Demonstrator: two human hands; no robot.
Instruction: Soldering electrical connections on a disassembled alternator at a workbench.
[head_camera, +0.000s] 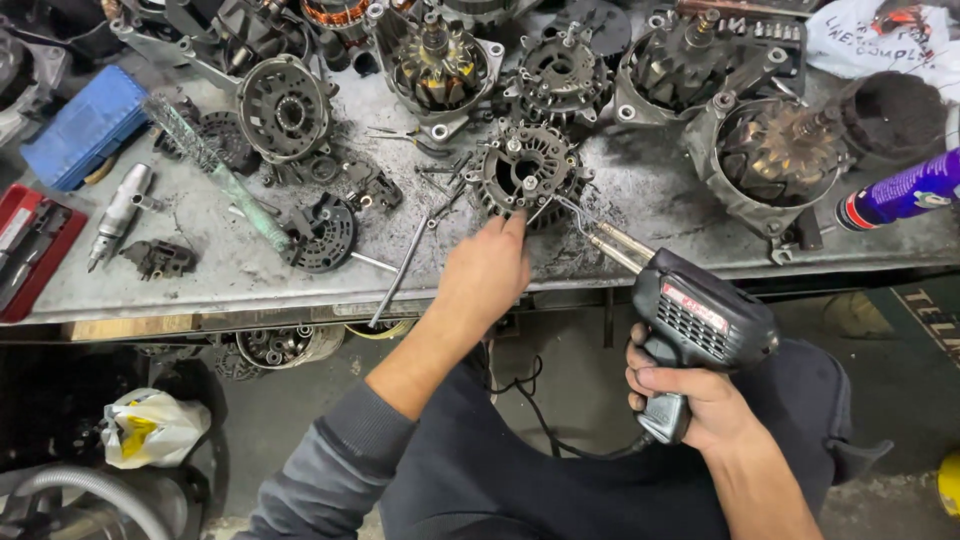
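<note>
A round black rectifier plate (527, 172) with metal posts lies on the grey metal workbench (640, 205). My left hand (487, 272) reaches up to its near edge, fingertips pinched on a thin piece that is too small to make out. My right hand (690, 390) grips the handle of a black pistol-shaped soldering gun (690, 320). The gun's wire tip (565, 205) points at the plate's near right edge, close to my left fingertips. The gun's cord trails down between my knees.
Several alternator housings and stators (440, 65) crowd the back of the bench. A blue case (85, 125), a red tool tray (30, 250), a spray can (905, 195), a long rod (400, 270) and a plastic-wrapped tool (215, 170) lie around. A plastic bag (150, 428) sits on the floor.
</note>
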